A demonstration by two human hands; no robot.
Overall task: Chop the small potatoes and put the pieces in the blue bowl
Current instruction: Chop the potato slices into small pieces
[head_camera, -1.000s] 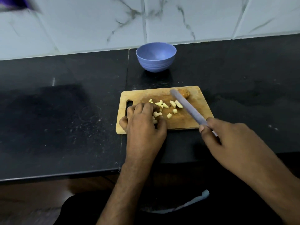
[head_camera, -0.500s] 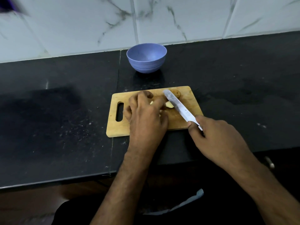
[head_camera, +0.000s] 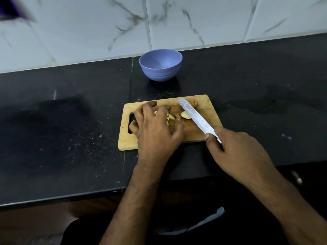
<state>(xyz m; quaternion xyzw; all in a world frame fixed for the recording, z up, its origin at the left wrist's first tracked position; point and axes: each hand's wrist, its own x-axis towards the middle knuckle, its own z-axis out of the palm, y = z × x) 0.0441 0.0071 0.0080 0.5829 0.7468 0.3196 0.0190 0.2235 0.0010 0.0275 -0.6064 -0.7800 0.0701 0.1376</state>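
Head view puts your left hand (head_camera: 155, 128) at the centre of the frame, palm down over the wooden cutting board (head_camera: 210, 110), its fingers curled and spread like a claw around a cluster of pale potato pieces (head_camera: 170, 117). Some of those pieces peek out between and just right of the fingers; how many lie beneath the palm is hidden. Your right hand (head_camera: 237, 151) sits lower right of centre, clenched around the handle of a knife (head_camera: 194, 117), so the handle itself is almost wholly covered. The blade runs up and to the left from that grip, slanting across the right half of the board. One larger cut piece (head_camera: 184, 114) lies just left of the blade, touching or nearly touching it. At the blade's tip, near the board's far right corner, a small unpeeled brown potato (head_camera: 193, 103) rests on the wood. The board lies on a black countertop (head_camera: 70, 129), its handle slot partly covered by your left hand. Above the board in the frame, apart from it and close to the tiled wall (head_camera: 194, 20), stands the blue bowl (head_camera: 160, 65); no pieces show inside it.
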